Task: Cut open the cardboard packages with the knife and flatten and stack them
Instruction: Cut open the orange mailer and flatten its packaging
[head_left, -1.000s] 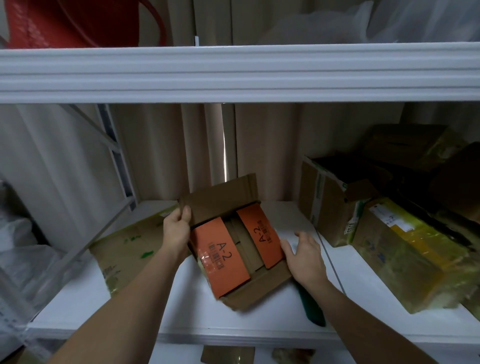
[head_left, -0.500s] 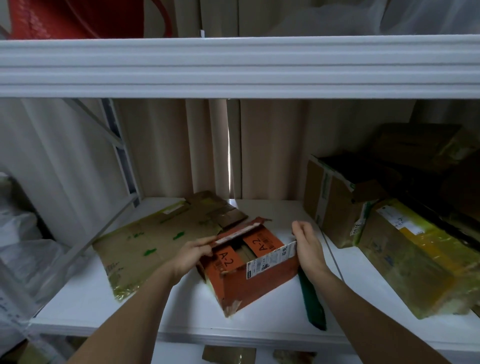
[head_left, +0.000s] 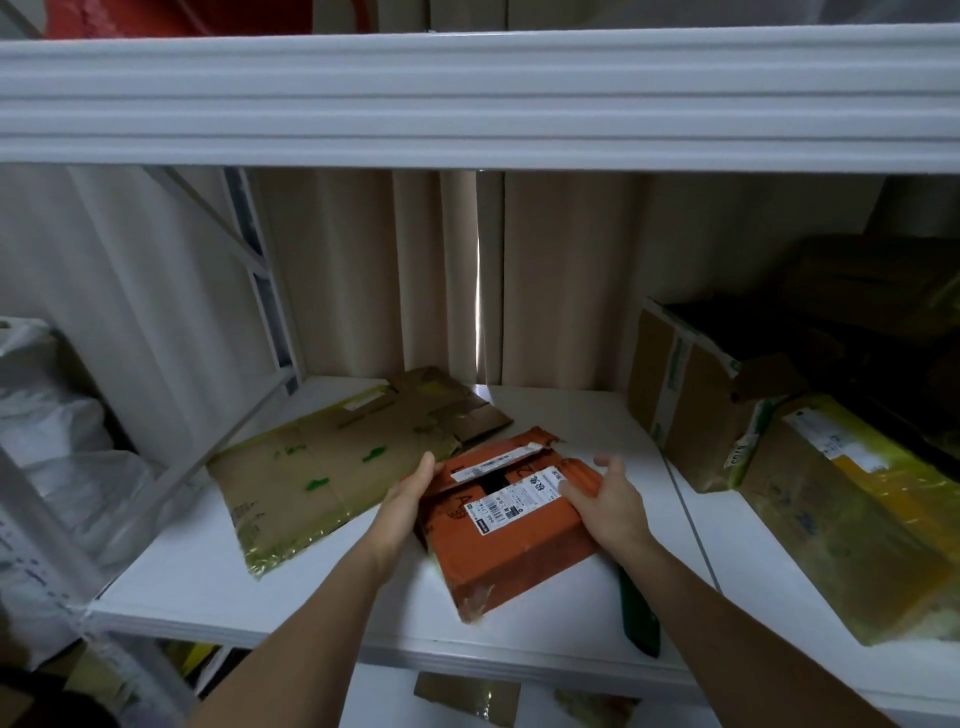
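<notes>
The flattened orange cardboard package (head_left: 511, 540) on the near white shelf carries a white shipping label (head_left: 511, 500) with a barcode and small print too fine to read, plus a faint letter "A" printed on its orange face left of the label.

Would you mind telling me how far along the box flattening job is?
Done: one flattened brown box lies on the shelf. In hand: left hand and right hand press the orange box flat. Left: stacking it, then the boxes on the right.
</notes>
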